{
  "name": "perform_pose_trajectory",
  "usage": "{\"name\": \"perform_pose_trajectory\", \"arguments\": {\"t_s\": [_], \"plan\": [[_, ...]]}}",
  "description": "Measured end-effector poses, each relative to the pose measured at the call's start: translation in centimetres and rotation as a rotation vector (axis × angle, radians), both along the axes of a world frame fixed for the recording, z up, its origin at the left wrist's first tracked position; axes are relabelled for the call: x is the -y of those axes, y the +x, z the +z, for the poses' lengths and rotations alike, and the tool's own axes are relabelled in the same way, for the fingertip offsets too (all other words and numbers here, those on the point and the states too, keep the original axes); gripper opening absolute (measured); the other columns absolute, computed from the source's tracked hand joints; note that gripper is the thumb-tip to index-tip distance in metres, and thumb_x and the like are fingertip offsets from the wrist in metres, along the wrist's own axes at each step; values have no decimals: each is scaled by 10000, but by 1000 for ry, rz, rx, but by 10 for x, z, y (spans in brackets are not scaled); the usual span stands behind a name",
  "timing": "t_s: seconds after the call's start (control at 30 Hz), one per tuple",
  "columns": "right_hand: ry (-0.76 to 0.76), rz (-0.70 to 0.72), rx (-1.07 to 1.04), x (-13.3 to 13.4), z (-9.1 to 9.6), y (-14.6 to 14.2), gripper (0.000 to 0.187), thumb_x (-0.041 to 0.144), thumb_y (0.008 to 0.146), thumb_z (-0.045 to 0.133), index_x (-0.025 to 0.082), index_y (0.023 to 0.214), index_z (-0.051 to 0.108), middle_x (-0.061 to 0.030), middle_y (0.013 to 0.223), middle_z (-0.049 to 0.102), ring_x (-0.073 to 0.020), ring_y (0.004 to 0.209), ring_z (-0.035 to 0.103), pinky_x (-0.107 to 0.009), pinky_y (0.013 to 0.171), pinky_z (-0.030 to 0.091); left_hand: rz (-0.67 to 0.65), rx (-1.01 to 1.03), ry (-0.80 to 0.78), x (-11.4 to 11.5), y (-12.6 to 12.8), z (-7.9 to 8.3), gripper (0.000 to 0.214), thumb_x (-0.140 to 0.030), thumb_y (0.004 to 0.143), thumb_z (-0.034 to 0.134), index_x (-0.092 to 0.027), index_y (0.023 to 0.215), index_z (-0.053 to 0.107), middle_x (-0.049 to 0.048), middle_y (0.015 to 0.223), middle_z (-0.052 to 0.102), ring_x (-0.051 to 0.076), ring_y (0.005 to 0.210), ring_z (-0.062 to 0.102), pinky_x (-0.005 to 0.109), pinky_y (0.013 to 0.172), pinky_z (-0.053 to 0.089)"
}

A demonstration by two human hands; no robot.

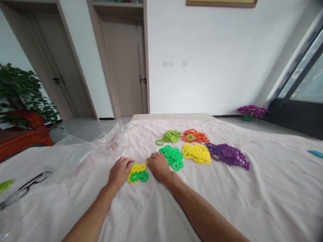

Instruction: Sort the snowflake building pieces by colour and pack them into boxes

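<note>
A small group of yellow and green flower-shaped plastic discs lies on the cloth between my hands. My left hand rests at its left edge, fingers loosely bent and thumb apart, with nothing visible in it. On the other side, my right hand is closed, palm down, with a bit of a yellow flower disc showing at its fingertips; the rest is hidden. Just beyond it spreads a heap of green flower discs. A yellow flower disc heap sits further right.
Behind are heaps of lime and orange square pieces, with purple ones to the right. Clear plastic bags and eyeglasses lie left on the pale cloth. A blue object is at far right.
</note>
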State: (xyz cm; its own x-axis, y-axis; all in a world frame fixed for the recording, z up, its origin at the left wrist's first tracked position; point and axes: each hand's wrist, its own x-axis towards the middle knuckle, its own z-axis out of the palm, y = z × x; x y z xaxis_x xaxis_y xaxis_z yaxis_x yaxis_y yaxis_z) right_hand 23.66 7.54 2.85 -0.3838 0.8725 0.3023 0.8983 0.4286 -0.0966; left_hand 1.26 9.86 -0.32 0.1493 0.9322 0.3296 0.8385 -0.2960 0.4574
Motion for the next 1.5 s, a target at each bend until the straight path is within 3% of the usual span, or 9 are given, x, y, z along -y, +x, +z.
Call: {"name": "perform_pose_trajectory", "arguments": {"t_s": [0.13, 0.33, 0.5, 0.63, 0.7, 0.8, 1.0, 1.23, 1.5], "plan": [[31, -75, -125, -6, -1, 16, 249, 249, 960, 463, 232, 1053, 694, -67, 957, 692, -205, 940, 572, -312, 864, 360, -16, 12, -3, 0, 0, 0, 213, -221, 879, 505, -243, 990, 686, 24, 1056, 654, 160, 997, 595, 264, 853, 437], [113, -487, -423, -18, 11, 86, 326, 297, 975, 396, 244, 1107, 689, -50, 1048, 712, -193, 986, 605, -282, 839, 395, -16, 11, -11, 0, -1, 0, 218, -227, 878, 498, -242, 996, 680, 21, 1048, 651, 158, 988, 598, 262, 842, 441], [128, -816, -421, -16, 15, 154, 381, 314, 961, 369, 224, 1081, 719, -99, 1041, 708, -222, 935, 612, -316, 799, 396, -3, 10, -23, 1, 0, 2, 221, -208, 869, 495, -246, 986, 678, 18, 1056, 653, 159, 995, 597, 257, 828, 440], [241, -933, -387, -13, 14, 176, 381, 306, 949, 378, 209, 1080, 722, -131, 1095, 677, -252, 983, 573, -369, 884, 365, -1, 9, -11, 1, 0, 1, 225, -201, 862, 498, -245, 985, 682, 20, 1059, 656, 158, 988, 598, 257, 818, 440], [295, -875, -408, -12, 16, 168, 357, 284, 938, 398, 202, 1081, 715, -122, 1098, 673, -252, 1005, 555, -367, 907, 357, 2, 11, -8, 0, 0, 0, 223, -202, 864, 501, -246, 986, 683, 20, 1060, 657, 159, 995, 596, 259, 827, 438], [284, -610, -443, -12, 21, 135, 310, 263, 926, 434, 197, 1049, 711, -90, 1050, 687, -225, 997, 547, -324, 899, 365, 2, 13, -15, 0, 0, -1, 226, -203, 866, 501, -246, 991, 684, 19, 1061, 657, 158, 1000, 594, 259, 847, 435], [53, -85, -268, 8, 25, 48, 212, 296, 901, 543, 229, 842, 736, -39, 855, 697, -182, 888, 552, -285, 837, 351, -9, 25, -22, 0, -1, 0, 222, -222, 875, 502, -240, 998, 687, 25, 1063, 654, 157, 987, 596, 256, 834, 440], [-118, -24, -195, 35, 16, 2, 285, 509, 743, 731, 245, 848, 747, -42, 861, 702, -209, 924, 572, -294, 801, 363, -10, 21, -13, 2, 0, 2, 220, -214, 865, 514, -236, 991, 692, 32, 1062, 657, 164, 991, 596, 260, 843, 446], [-116, -67, -292, 34, 1, -13, 256, 396, 702, 775, 240, 900, 727, -31, 914, 692, -193, 901, 583, -266, 767, 383, -9, 28, -18, 4, 2, 5, 226, -204, 865, 506, -239, 992, 690, 31, 1064, 654, 172, 1011, 587, 271, 856, 444]]}}
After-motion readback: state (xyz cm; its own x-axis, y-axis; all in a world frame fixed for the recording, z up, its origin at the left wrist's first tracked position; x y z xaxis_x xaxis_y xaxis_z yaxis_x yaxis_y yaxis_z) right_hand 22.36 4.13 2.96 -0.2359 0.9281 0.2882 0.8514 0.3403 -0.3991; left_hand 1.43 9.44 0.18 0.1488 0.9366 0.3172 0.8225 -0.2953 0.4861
